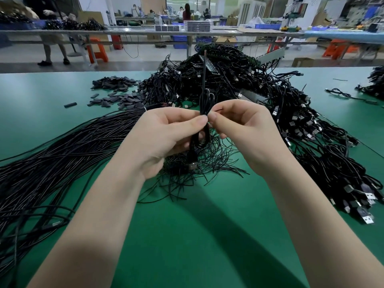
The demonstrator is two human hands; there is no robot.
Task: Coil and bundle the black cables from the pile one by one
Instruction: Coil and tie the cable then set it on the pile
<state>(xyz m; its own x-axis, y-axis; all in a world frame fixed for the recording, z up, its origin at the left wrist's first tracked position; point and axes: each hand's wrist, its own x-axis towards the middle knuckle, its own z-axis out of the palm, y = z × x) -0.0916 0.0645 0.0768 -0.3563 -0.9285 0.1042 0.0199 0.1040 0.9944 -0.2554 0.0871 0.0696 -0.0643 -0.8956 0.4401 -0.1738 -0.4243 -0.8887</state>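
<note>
Above the green worktop (207,235), just in front of the big cable pile (228,80), the left hand (166,134) grips a folded black cable (204,104) at its waist, fingers curled round it. The right hand (241,125) pinches a thin tie at that same spot. One loose end stands up above the loops; the plug (192,166) hangs below. To my eye, the wrap should go on tight while the loops are kept even and the grip stays firm.

Both hands (204,129) pinch a coiled black cable (204,104)
</note>
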